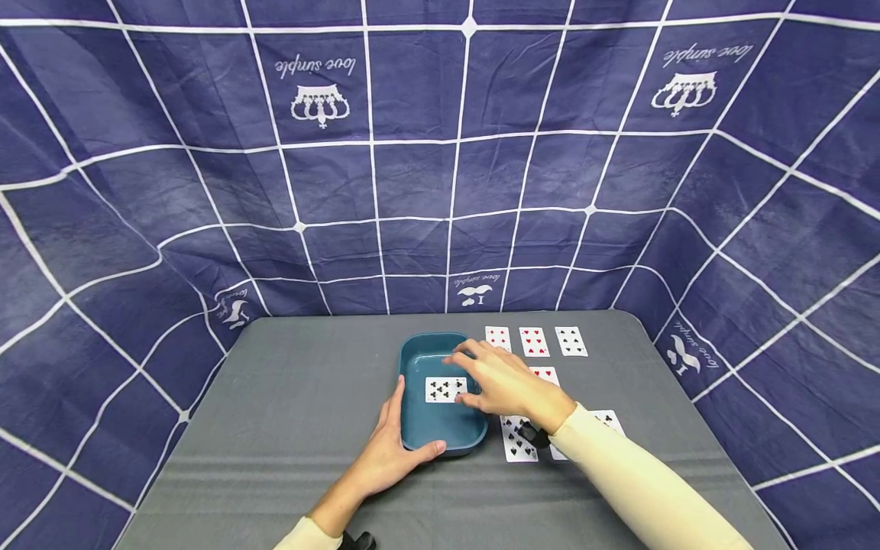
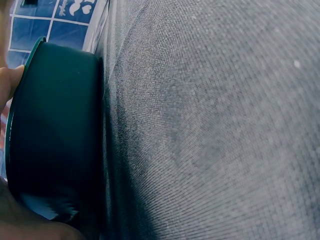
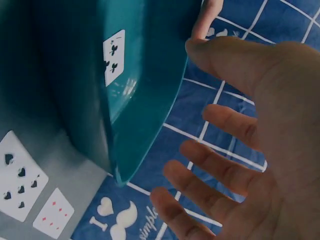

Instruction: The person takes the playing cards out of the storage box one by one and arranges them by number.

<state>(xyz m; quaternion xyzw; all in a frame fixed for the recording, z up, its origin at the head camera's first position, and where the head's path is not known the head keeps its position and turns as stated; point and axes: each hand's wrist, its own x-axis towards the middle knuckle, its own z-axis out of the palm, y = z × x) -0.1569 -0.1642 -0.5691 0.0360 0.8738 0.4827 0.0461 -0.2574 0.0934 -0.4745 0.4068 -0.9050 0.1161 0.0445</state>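
A blue-green tray [image 1: 440,431] with rounded corners stands on the grey table. One playing card [image 1: 437,389] with black clubs lies face up on its bottom. My left hand [image 1: 392,451] holds the near left corner of the tray, fingers along the left side and thumb at the near rim. In the left wrist view the tray's outer wall [image 2: 55,115] shows between fingertip and thumb. Over the tray's right side hovers my right hand [image 1: 498,374], its fingers spread and loosely bent; in the right wrist view nothing is between them.
Right of the tray, several face-up cards lie on the table [image 1: 309,382]: a diamonds card [image 1: 498,336], a hearts card [image 1: 534,341] and a spades card [image 1: 571,341] at the back. Nearer are another hearts card [image 1: 548,374] and a spades card [image 1: 519,443]. My right forearm [image 1: 632,473] partly covers another card [image 1: 608,419].
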